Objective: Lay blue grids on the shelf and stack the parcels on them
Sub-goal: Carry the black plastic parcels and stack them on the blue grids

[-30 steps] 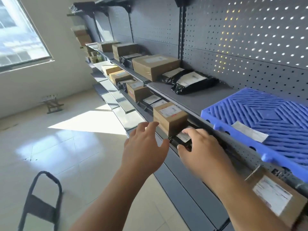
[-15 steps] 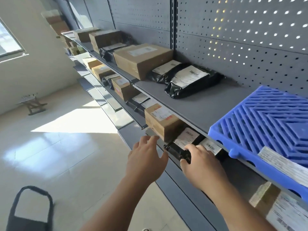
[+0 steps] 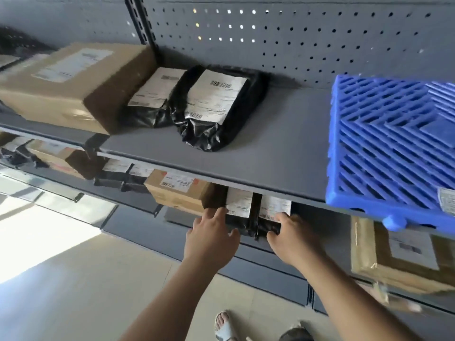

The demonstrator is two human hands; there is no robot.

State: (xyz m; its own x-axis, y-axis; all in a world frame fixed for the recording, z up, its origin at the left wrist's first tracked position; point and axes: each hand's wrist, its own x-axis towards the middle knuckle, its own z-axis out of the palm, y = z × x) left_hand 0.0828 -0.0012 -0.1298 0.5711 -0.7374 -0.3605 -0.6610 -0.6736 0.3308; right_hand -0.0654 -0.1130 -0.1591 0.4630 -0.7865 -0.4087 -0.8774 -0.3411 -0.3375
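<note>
A blue grid (image 3: pixel 394 156) lies on the right of the grey upper shelf (image 3: pixel 283 158), its front corner hanging over the edge. On the shelf below lie two black bag parcels with white labels, side by side: a left one (image 3: pixel 240 207) and a right one (image 3: pixel 270 212). My right hand (image 3: pixel 293 238) grips the right parcel, fingers on its label and thumb under its front edge. My left hand (image 3: pixel 211 238) is spread open at the left parcel's front corner, thumb touching the bag.
The upper shelf also holds two black bag parcels (image 3: pixel 216 107) and a large cardboard box (image 3: pixel 73 82) to the left. A small box (image 3: pixel 177 193) sits left of my hands and a taped box (image 3: pixel 398 254) to the right. My sandalled feet (image 3: pixel 224 326) are on the tiled floor.
My view has swung right and closer to the shelves. Both hands have moved forward onto the two black parcels on the lower shelf, and my right hand has closed on one.
</note>
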